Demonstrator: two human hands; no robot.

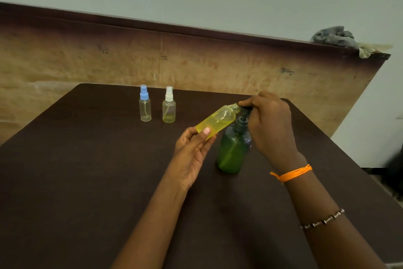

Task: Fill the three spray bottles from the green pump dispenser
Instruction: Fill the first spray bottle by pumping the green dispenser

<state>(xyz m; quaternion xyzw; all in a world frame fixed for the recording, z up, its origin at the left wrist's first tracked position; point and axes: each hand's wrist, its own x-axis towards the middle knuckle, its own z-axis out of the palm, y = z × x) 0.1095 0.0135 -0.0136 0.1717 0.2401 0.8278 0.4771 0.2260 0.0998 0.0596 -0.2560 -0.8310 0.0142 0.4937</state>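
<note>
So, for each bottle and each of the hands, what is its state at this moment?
Blue-capped spray bottle: upright, capped, looks nearly empty.
White-capped spray bottle: upright, capped, a little yellow liquid at the bottom.
Open spray bottle: uncapped, tilted, partly filled, mouth at the pump spout.
Green pump dispenser: upright on the table.
Left hand: holds the open spray bottle.
Right hand: on the pump head.

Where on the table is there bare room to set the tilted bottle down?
Bare table spreads left of the left hand, and between the hands and the blue-capped bottle and white-capped bottle. It is crowded where the tilted bottle, green dispenser and right hand meet.
</note>
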